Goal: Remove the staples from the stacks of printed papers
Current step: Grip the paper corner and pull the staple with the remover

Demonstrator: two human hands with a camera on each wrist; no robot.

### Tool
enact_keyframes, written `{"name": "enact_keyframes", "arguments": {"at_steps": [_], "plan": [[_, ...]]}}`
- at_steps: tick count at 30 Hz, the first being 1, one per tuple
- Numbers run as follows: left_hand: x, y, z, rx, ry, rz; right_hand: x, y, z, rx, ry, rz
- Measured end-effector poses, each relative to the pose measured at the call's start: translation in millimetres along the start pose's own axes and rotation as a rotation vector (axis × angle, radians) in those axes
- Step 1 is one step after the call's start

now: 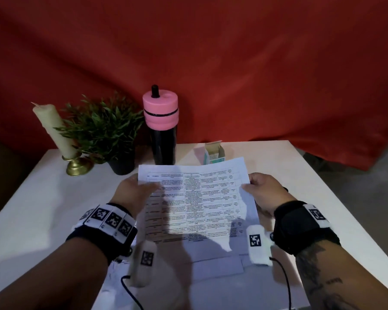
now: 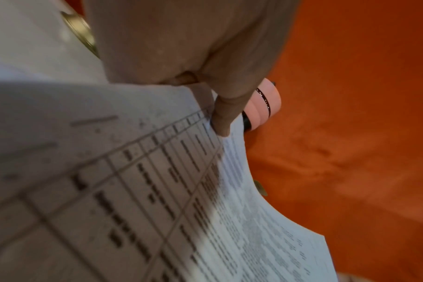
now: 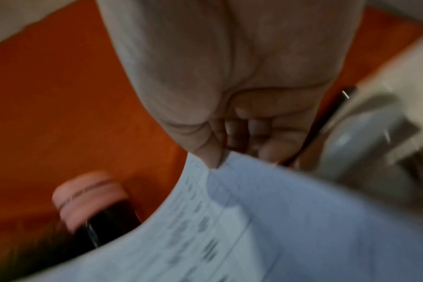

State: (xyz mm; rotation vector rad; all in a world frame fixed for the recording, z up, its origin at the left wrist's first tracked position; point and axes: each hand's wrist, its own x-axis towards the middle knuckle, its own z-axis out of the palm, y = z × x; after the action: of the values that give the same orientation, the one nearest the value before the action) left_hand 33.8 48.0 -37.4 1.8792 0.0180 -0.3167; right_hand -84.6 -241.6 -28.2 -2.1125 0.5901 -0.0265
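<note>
Lengthwise away from the person, printed papers [image 1: 197,198] are pinched by left hand [image 1: 134,193] and right hand [image 1: 267,193].

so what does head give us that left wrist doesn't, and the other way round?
Only head: the right hand pinching the printed sheet at its right edge, more papers lying under it on the white table, the candle, the plant and a small open box.
Only left wrist: a close view of the thumb pressed on the sheet's edge; it is blurred, and no staple can be made out.
Both: the left hand holding the sheet, the pink-capped bottle and the red backdrop.
</note>
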Motion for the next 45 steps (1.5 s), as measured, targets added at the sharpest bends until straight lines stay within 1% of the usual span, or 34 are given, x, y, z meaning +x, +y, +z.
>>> {"name": "enact_keyframes", "arguments": {"at_steps": [1,3,4,5,7,8,9,11,12,15,17,18,20,22,23,24,25,27,29,32,37,45], "plan": [[-1,-1,1,-0.014,0.004,0.001,2,-2,-5,-0.228,0.077,-0.035],[-1,-5,3,-0.071,-0.016,0.012,6,-3,-14,-0.519,0.14,-0.026],[-2,-5,3,-0.086,-0.028,0.025,6,-1,-16,-0.634,0.116,0.01],[-4,-4,3,-0.093,-0.037,0.036,7,3,-17,-0.729,0.051,0.064],[-6,-3,3,-0.097,-0.026,0.057,7,13,-13,-0.774,-0.083,0.176],[-7,-3,3,-0.106,-0.014,0.07,7,18,-9,-0.763,-0.095,0.224],[-8,-1,3,-0.117,0.007,0.082,7,22,-7,-0.746,-0.076,0.257],[-10,2,2,-0.125,0.054,0.098,5,27,-4,-0.692,-0.035,0.297],[-12,3,1,-0.123,0.074,0.099,3,24,-5,-0.657,-0.023,0.294],[-19,11,-3,-0.119,0.105,0.103,-2,0,-20,-0.553,0.066,0.225],[-24,17,-3,-0.103,0.097,0.133,-6,-21,-32,-0.474,0.185,0.133],[-27,20,-4,-0.096,0.092,0.154,-8,-33,-36,-0.37,0.246,0.057],[-32,29,-3,-0.051,0.089,0.211,-11,-57,-36,-0.012,0.305,-0.084],[-37,40,-2,0.045,0.098,0.278,-16,-85,-27,0.452,0.278,-0.182],[-41,47,0,0.078,0.092,0.313,-18,-99,-21,0.656,0.245,-0.207],[-45,54,2,0.097,0.081,0.35,-20,-111,-13,0.804,0.218,-0.218],[-50,61,6,0.11,0.069,0.39,-23,-124,-6,0.898,0.195,-0.229],[-62,74,12,0.118,0.044,0.47,-28,-142,7,0.995,0.192,-0.271],[-73,85,18,0.098,0.014,0.524,-33,-152,19,0.983,0.238,-0.338],[-82,92,22,0.03,-0.014,0.558,-42,-159,30,0.887,0.294,-0.415],[-90,96,25,0.041,0.012,0.616,-48,-164,34,0.872,0.293,-0.441],[-97,100,28,0.029,0.006,0.66,-51,-165,32,0.823,0.353,-0.538]]}}
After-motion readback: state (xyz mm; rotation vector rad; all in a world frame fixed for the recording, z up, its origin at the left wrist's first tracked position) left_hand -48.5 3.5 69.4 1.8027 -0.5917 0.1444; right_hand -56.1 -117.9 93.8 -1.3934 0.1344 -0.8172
